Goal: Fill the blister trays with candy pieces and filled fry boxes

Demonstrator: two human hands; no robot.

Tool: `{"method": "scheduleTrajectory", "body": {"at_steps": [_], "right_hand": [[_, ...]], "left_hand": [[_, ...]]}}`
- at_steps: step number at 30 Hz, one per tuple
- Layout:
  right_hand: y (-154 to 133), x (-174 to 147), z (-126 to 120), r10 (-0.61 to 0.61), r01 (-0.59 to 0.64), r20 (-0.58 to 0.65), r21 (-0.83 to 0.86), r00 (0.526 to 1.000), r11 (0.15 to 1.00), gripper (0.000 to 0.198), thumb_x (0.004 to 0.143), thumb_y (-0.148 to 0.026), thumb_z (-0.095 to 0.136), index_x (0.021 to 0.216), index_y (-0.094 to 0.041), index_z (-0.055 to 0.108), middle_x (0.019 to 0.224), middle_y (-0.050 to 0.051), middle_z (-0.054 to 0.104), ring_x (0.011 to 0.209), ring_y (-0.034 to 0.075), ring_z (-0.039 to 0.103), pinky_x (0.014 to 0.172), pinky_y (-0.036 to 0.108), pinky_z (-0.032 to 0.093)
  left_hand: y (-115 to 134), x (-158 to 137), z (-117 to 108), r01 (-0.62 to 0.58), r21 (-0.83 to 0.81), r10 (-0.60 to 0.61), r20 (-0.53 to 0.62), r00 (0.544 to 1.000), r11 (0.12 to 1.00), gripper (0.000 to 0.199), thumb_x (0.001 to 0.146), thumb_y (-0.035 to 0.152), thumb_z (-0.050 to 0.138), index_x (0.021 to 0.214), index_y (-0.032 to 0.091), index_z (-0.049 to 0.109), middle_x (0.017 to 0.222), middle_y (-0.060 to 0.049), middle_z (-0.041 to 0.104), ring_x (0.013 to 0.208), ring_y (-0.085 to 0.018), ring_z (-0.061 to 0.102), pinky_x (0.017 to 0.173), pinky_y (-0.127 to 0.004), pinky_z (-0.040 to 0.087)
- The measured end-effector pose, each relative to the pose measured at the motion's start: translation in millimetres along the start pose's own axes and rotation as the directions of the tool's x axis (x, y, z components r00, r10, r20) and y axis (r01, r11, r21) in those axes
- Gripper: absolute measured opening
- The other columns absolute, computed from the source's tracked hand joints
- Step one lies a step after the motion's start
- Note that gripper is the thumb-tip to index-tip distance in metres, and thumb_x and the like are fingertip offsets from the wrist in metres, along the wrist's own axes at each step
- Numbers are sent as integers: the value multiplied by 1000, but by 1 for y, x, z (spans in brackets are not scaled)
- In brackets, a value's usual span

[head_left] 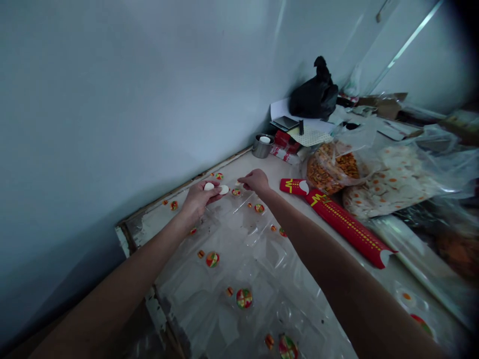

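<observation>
1. Pale wall [149, 89] seen on the far left; white tabletop [275, 172] largely covered by clear plastic packaging [224, 239].
2. White round pieces [224, 189] gripped in the left hand [196, 199], above the table's far part.
3. Right hand [257, 179] positioned just right, fingers partly curled; whether anything is pinched cannot be told.
4. Multicoloured discs [244, 298] and small brown pieces [229, 292] spread across the packaging, near to far.
5. Red carton [346, 227] laid to the right; metal cup [261, 150] placed far.
</observation>
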State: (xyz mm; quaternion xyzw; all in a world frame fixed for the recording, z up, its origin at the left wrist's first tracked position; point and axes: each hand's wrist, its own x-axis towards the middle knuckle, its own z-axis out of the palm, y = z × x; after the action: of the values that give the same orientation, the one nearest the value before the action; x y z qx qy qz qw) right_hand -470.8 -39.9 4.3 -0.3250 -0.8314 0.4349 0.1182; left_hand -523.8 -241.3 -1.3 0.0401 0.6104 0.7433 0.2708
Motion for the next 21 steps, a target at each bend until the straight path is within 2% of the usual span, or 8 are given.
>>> {"method": "scheduleTrajectory", "body": {"at_steps": [3, 6, 10, 12, 14, 17, 19, 21], "right_hand": [[4, -26, 3, -83, 62, 121, 172, 989, 983, 35, 80, -46, 77, 67, -14, 69, 55, 2, 64, 48, 9, 53, 48, 20, 38], [7, -55, 17, -174, -3, 281, 533, 944, 846, 34, 69, -44, 83, 84, -14, 75, 66, 1, 68, 53, 9, 52, 50, 20, 37], [2, -58, 37, -157, 83, 62, 634, 986, 769, 31, 70, -33, 78, 94, -14, 77, 78, 4, 73, 63, 13, 60, 59, 23, 44], [-6, -36, 39, -231, 251, -96, 409, 968, 878, 26, 78, -29, 72, 98, -15, 78, 88, 6, 76, 74, 17, 65, 69, 26, 48], [-15, -7, 38, -402, 401, -158, -42, 902, 915, 22, 85, -24, 65, 101, -17, 79, 98, 7, 77, 87, 20, 67, 78, 29, 49], [-26, 33, 40, -581, 492, 54, -601, 812, 630, 28, 93, -17, 53, 105, -18, 79, 109, 10, 74, 102, 23, 65, 85, 31, 47], [-29, 48, 46, -593, 547, 203, -682, 779, 485, 29, 94, -14, 51, 103, -16, 79, 109, 14, 73, 107, 25, 62, 89, 32, 46], [-29, 52, 54, -596, 592, 270, -669, 756, 449, 28, 93, -12, 52, 100, -12, 78, 109, 18, 72, 110, 28, 61, 93, 34, 44]], "left_hand": [[-4, 0, 5, -5, -42, 4, -21, 1000, 999, 18, 72, 3, 78, 83, 13, 68, 85, -3, 72, 69, -11, 69, 65, -21, 59], [-7, -3, 14, 14, -85, -15, -9, 1000, 996, 18, 72, 4, 78, 82, 13, 67, 79, -2, 71, 65, -11, 68, 66, -22, 59], [-3, -7, 23, 46, -157, -42, 31, 999, 986, 11, 81, 5, 69, 85, 13, 66, 79, -4, 72, 68, -11, 69, 76, -25, 60], [4, -9, 18, 63, -183, -55, 46, 997, 981, 12, 83, 2, 61, 86, 12, 65, 80, -7, 73, 73, -14, 72, 81, -29, 60], [14, -10, 3, 64, -197, -55, 48, 997, 978, 14, 84, 1, 55, 86, 12, 63, 83, -10, 74, 78, -18, 74, 82, -33, 61], [28, -15, -39, 13, -181, -11, 12, 1000, 983, 9, 83, 3, 58, 83, 12, 60, 90, -15, 76, 84, -21, 75, 81, -34, 61], [35, -20, -73, -48, -128, 44, -30, 999, 991, 8, 80, 7, 65, 82, 13, 60, 94, -15, 76, 86, -22, 75, 81, -33, 61], [41, -27, -104, -126, -40, 122, -81, 989, 991, 14, 76, 14, 75, 85, 14, 64, 95, -11, 76, 87, -20, 74, 81, -31, 60]]}}
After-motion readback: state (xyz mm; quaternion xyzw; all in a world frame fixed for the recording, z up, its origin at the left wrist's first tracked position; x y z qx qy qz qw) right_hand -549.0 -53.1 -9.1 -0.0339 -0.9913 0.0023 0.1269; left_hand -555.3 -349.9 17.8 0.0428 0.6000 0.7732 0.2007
